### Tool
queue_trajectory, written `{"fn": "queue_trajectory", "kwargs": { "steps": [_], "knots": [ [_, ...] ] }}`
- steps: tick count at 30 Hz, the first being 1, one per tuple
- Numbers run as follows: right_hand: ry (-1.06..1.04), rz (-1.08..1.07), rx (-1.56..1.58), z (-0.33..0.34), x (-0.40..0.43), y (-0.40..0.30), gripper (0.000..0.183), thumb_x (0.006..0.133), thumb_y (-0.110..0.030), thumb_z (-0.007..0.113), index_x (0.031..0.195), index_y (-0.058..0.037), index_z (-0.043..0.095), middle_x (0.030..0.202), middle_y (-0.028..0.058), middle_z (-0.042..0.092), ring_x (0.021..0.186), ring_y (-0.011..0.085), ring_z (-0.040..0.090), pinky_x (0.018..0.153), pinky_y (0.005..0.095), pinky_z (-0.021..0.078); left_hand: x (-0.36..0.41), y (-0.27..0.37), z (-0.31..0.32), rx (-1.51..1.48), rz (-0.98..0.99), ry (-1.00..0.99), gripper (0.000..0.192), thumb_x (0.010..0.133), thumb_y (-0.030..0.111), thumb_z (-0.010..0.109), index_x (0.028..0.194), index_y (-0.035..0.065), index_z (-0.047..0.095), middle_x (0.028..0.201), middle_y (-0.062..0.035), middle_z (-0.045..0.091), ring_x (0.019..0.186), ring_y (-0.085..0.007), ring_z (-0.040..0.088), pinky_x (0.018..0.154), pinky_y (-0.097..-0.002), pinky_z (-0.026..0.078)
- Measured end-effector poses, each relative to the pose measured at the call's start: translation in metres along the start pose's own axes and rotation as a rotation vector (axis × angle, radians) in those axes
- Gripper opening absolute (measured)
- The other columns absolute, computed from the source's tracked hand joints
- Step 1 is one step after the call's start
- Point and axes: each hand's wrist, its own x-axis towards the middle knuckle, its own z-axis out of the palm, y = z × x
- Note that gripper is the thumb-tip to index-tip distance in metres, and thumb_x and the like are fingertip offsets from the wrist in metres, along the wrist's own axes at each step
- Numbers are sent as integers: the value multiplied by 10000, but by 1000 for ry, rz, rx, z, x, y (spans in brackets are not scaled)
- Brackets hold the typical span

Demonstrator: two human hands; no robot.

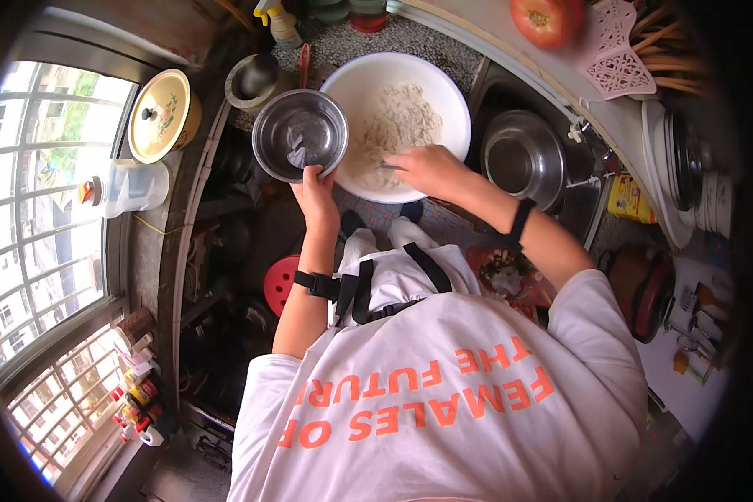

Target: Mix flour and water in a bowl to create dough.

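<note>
My left hand grips the near rim of a round stainless steel bowl, tilted a little, with a bright reflection or a little liquid inside; I cannot tell which. Beside it, on the speckled counter, stands a large white basin with a lumpy mass of flour or shaggy dough. Over the basin's near part is my right hand, closed around a thin utensil, perhaps chopsticks, whose tip reaches into the flour. The hand hides most of the utensil.
A metal basin sits in the sink at right. Behind the steel bowl are a stone mortar and a red-handled utensil. A lidded enamel pot and a plastic jug stand by the window. A spray bottle is at the back.
</note>
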Motion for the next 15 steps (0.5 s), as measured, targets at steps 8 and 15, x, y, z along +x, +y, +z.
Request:
{"fn": "queue_trajectory", "kwargs": {
  "steps": [8, 15],
  "knots": [
    [-7, 186, 40, 5, 53, -8, 233, 863, -218, 596, 938, -25, 703, 876, 236, 699, 847, 417, 687, 784, 507, 548, 1, 1, 1, 19, -31, 21, 490, 864, -17, 492, 1345, 24, 405, 1279, -126, 527, 1113, -258, 612, 974, -415, 558],
    [160, 436, -16, -18, 63, 59, 321, 953, -280, 560, 949, 0, 715, 881, 257, 699, 868, 417, 695, 808, 510, 551, -3, 1, 0, 30, -15, 32, 513, 867, 3, 511, 1361, 45, 381, 1289, -114, 496, 1107, -234, 595, 970, -394, 542]
  ]
}}
